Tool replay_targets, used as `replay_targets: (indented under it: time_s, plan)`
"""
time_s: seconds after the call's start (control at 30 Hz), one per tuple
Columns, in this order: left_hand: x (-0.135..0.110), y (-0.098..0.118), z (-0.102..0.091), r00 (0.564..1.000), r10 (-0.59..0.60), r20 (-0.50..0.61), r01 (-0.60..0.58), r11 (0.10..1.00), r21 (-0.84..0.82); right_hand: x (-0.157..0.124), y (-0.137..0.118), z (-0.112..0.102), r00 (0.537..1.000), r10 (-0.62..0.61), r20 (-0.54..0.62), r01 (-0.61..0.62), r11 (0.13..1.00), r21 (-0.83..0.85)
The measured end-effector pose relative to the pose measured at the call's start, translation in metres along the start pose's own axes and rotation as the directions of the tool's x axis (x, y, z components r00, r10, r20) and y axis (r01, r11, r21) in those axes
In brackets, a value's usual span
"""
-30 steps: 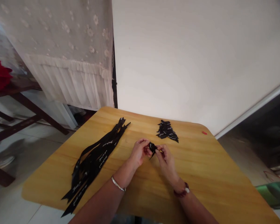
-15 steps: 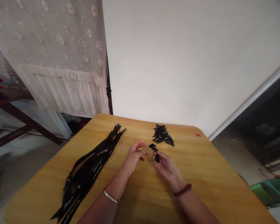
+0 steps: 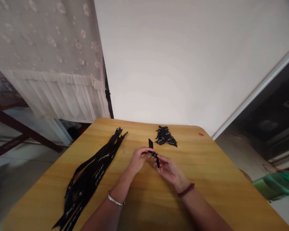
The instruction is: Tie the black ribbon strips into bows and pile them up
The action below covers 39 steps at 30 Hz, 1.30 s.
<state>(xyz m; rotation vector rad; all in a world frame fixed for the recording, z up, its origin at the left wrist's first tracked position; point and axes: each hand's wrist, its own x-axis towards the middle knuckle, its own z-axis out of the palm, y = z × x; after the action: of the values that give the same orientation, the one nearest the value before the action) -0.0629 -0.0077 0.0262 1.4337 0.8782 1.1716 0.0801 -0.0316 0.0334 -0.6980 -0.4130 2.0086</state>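
Between my two hands, above the middle of the table, is a short black ribbon (image 3: 153,154) with white lettering, knotted or folded at its centre. My left hand (image 3: 139,159) pinches its left side, with one tail sticking up past the fingers. My right hand (image 3: 168,169) grips its right side, and another tail hangs down by the fingertips. Just beyond my hands lies a pile of black ribbon bows (image 3: 165,136) with white print. Left of my left arm a bundle of long black printed ribbons (image 3: 91,176) stretches along the table.
The wooden table (image 3: 202,192) stands against a white wall panel (image 3: 178,64). A small red object (image 3: 201,134) lies near its far right corner. A lace curtain (image 3: 55,64) hangs at the back left, and a green item (image 3: 276,184) sits beyond the right edge.
My left hand has moved right and closed on the ribbon, which only my right hand held before. A ribbon tail now points upward. The view has shifted slightly.
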Motion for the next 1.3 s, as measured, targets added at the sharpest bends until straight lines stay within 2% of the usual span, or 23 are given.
replay_targets:
  time_s: [0.13,0.23,0.3,0.4,0.5,0.57,0.63,0.73,0.83,0.93,1.07,1.17,1.3]
  plan:
    - [0.000,0.000,0.002,0.995,-0.070,-0.074,0.071,0.997,0.019,-0.003,-0.001,0.004,0.997,-0.064,-0.046,0.053,0.976,-0.209]
    - [0.001,0.000,0.003,0.993,-0.094,-0.066,0.097,0.995,0.039,-0.007,-0.001,0.008,0.975,-0.219,-0.047,0.179,0.887,-0.425]
    - [0.001,0.000,0.004,0.996,-0.085,-0.032,0.087,0.994,0.060,-0.007,0.001,0.009,0.949,-0.314,-0.025,0.257,0.821,-0.510]
    - [-0.001,0.002,0.004,0.999,-0.028,-0.029,0.031,0.992,0.119,-0.005,0.001,0.009,0.939,-0.342,-0.016,0.286,0.808,-0.515]
    - [-0.004,0.008,0.003,0.980,0.115,-0.165,-0.078,0.973,0.218,-0.003,0.000,0.008,0.946,-0.314,-0.074,0.240,0.838,-0.491]
    - [-0.007,0.012,0.004,0.967,0.164,-0.196,-0.115,0.964,0.240,-0.003,0.000,0.007,0.941,-0.314,-0.124,0.214,0.839,-0.501]
    - [-0.007,0.013,0.006,0.990,0.081,-0.112,-0.063,0.985,0.158,-0.003,0.000,0.007,0.933,-0.337,-0.123,0.228,0.822,-0.521]
    - [-0.004,0.009,0.010,0.992,-0.126,0.026,0.127,0.990,-0.058,-0.003,0.001,0.007,0.930,-0.368,0.005,0.309,0.772,-0.555]
    - [-0.001,0.006,0.012,0.973,-0.232,0.018,0.231,0.954,-0.189,-0.001,0.002,0.007,0.897,-0.434,0.083,0.395,0.704,-0.591]
    - [-0.002,0.007,0.011,0.972,-0.233,0.020,0.232,0.950,-0.210,0.001,0.002,0.006,0.854,-0.510,0.102,0.448,0.624,-0.640]
    - [-0.003,0.008,0.011,0.977,-0.206,0.061,0.214,0.960,-0.181,0.004,0.003,0.003,0.838,-0.522,0.156,0.458,0.520,-0.721]
    - [-0.004,0.005,0.012,0.974,-0.227,0.001,0.224,0.960,-0.169,0.004,0.002,0.003,0.828,-0.535,0.167,0.443,0.443,-0.779]
    - [-0.003,0.003,0.012,0.959,-0.276,-0.063,0.262,0.950,-0.171,0.002,0.002,0.003,0.853,-0.503,0.138,0.394,0.446,-0.804]
